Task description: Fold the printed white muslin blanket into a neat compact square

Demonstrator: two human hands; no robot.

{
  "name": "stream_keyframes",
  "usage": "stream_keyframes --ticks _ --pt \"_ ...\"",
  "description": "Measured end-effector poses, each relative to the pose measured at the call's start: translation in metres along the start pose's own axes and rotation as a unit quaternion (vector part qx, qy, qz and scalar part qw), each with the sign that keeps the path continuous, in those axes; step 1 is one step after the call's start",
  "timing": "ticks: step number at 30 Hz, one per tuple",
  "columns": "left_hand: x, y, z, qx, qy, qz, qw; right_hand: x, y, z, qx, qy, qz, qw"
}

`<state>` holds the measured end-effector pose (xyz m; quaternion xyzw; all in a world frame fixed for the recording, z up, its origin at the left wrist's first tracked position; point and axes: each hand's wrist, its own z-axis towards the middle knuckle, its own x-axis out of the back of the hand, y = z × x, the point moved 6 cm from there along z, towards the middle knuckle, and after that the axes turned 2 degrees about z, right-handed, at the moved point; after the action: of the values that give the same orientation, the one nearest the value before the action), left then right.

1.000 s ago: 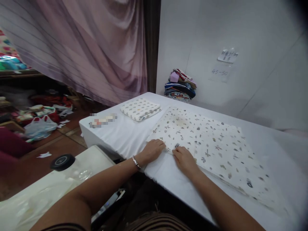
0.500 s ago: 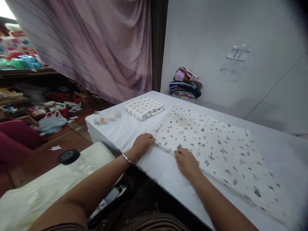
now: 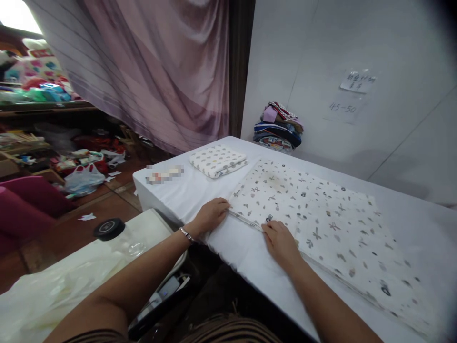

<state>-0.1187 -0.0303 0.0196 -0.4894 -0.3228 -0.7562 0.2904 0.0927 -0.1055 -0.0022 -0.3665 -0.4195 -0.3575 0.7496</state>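
Reaching arms: from my remote station I see both forearms enter at the near edge, above a striped brown garment (image 3: 232, 332); a silvery bracelet (image 3: 186, 234) circles the left wrist.
Pale side surface (image 3: 154, 220): at my lower left, it bears crumpled clear plastic (image 3: 67, 283) and a clear container (image 3: 133, 246) with a black lid (image 3: 109, 229).
Left hand (image 3: 210, 215): palm down, fingers bent and together, the tips touching the near left corner of the patterned cloth (image 3: 330, 216); I cannot tell whether they pinch it.
Right hand (image 3: 281, 243): fingers curled at the near edge of the same cloth, apart from the left hand; its underside is hidden, so I cannot tell whether it grips.
Patterned cloth: lying flat on the white-covered table (image 3: 241, 250), layered along its near edge, with small grey and brown motifs.
Folded cloth (image 3: 217, 160): a thick packet beyond the left hand, just beside the spread one; left of it lies a pixelated item (image 3: 164, 175).
Floor at left (image 3: 116, 197): a plastic bag (image 3: 85, 180) among clutter.
Background: a stack of folded fabrics (image 3: 277, 129) at the table's far side, a pinkish curtain (image 3: 174, 71), and a pale wall (image 3: 303, 43) with handwritten notes (image 3: 358, 82).
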Motion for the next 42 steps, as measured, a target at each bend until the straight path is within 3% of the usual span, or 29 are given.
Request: stream_keyframes --ticks 11,20,27,32,38,42 --pt "-0.001 -0.010 0.003 0.068 0.027 -0.052 0.996 -0.002 0.001 -0.001 -0.003 0.007 -0.005 1.000" --pt "-0.005 -0.009 0.006 0.127 0.001 0.044 0.991 -0.002 0.002 -0.002 0.001 0.020 -0.002 1.000" --pt "-0.005 -0.019 0.003 0.196 -0.026 -0.055 0.979 -0.001 0.001 -0.002 -0.002 0.018 -0.004 1.000" --pt "-0.008 -0.021 0.007 0.240 -0.003 -0.111 0.964 -0.002 0.001 -0.002 0.006 0.027 -0.007 1.000" --pt "-0.003 -0.018 0.012 0.249 0.038 -0.136 0.958 -0.003 0.002 -0.002 0.003 0.026 -0.004 1.000" --pt "-0.001 -0.015 0.017 0.236 0.007 -0.055 0.970 -0.002 0.001 -0.002 0.005 0.023 -0.004 1.000"
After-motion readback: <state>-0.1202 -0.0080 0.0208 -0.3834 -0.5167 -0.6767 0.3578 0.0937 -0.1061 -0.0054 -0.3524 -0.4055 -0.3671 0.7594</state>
